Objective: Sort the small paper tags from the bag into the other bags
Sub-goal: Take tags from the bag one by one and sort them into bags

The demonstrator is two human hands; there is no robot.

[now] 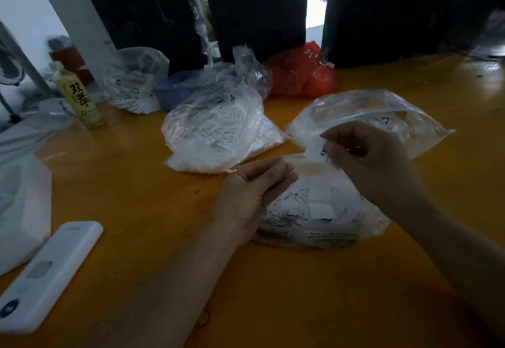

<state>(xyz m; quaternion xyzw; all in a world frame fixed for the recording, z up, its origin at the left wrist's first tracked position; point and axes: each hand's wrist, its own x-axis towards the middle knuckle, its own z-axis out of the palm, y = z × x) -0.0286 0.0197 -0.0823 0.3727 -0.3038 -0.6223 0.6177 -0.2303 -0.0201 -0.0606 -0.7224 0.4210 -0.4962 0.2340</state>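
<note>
A clear plastic bag (pixel 314 211) full of small white paper tags lies on the orange table (pixel 136 183) in front of me. My left hand (pixel 251 197) grips the bag's left rim. My right hand (pixel 366 161) pinches a white paper tag (pixel 318 153) with black letters just above the bag's mouth. Two more clear bags of tags lie beyond: one in the middle (pixel 216 131) and one on the right (pixel 382 118), directly behind my right hand. A further clear bag (pixel 134 85) sits at the back left.
A white remote control (pixel 46 273) lies at the near left beside a white box (pixel 21 205). A yellow-labelled bottle (pixel 82 101) stands at the back left. A red plastic bag (pixel 303 71) and a blue bowl (pixel 183 87) sit against dark panels at the back.
</note>
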